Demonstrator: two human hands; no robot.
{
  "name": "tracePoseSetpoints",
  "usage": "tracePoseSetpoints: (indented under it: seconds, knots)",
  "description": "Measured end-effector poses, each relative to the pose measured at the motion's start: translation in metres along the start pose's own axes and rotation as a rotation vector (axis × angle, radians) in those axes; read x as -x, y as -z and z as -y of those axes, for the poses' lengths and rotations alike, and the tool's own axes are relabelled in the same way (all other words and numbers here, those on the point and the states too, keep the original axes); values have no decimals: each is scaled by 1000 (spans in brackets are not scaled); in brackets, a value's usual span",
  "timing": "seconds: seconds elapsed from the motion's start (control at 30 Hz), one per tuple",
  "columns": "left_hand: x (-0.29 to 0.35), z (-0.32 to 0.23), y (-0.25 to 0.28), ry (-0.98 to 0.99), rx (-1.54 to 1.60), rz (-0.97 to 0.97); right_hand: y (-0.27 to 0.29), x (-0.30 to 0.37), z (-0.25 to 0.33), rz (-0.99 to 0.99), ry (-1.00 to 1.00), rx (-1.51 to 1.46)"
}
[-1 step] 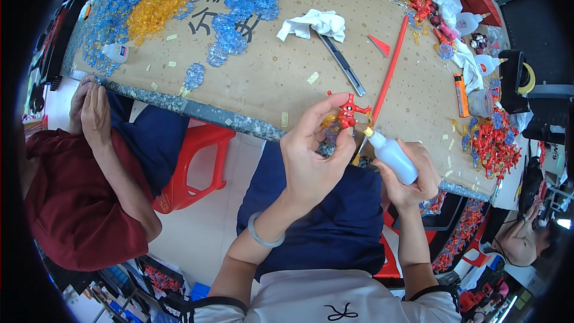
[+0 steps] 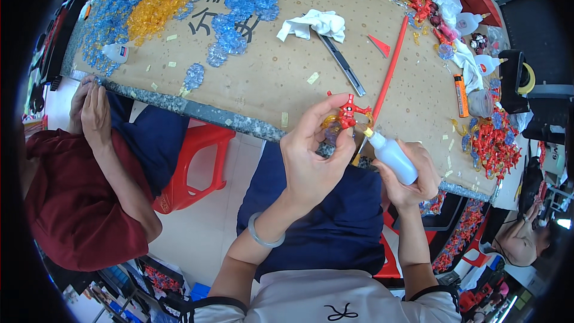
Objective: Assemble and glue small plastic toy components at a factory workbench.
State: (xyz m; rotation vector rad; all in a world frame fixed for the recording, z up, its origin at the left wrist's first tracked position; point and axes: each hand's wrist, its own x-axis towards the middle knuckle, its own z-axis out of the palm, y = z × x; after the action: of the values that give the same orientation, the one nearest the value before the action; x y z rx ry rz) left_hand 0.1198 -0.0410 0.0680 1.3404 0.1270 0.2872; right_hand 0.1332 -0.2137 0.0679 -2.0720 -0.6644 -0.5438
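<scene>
Between the thumb and fingers of my left hand [image 2: 314,149] is a small red toy figure [image 2: 347,112] with clear yellow parts and a purplish clear piece at its base. My right hand [image 2: 415,173] grips a white squeeze bottle [image 2: 394,157], tilted up to the left. Its yellow nozzle tip is right beside the figure's yellow part; whether they touch I cannot tell. Both hands are over the table's near edge, above my lap.
Blue pieces [image 2: 254,0] and amber pieces [image 2: 161,6] cover the table's far left. A utility knife [image 2: 341,63] lies by a crumpled white cloth [image 2: 314,26] and a red rod [image 2: 391,66]. Red figures [image 2: 496,146] are heaped at right. A co-worker's hands [image 2: 92,107] are at left.
</scene>
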Motion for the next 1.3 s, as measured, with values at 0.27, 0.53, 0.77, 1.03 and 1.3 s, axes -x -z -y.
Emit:
tracePoseSetpoints:
  seconds: [0.27,0.53,0.77,1.03,1.3]
  knots:
    - [0,2,0,-42,7,13,1,2,0,-15,-12,-8]
    - [1,3,0,-37,16,9,1,2,-1,-14,-5,-9]
    - [-1,2,0,-34,14,13,0,2,-2,-18,-6,-14]
    - [0,-2,0,-20,-68,30,3,3,-1,-41,-54,-41]
    - [-10,-43,16,-25,-520,133,15,-19,-11,-286,-566,-378]
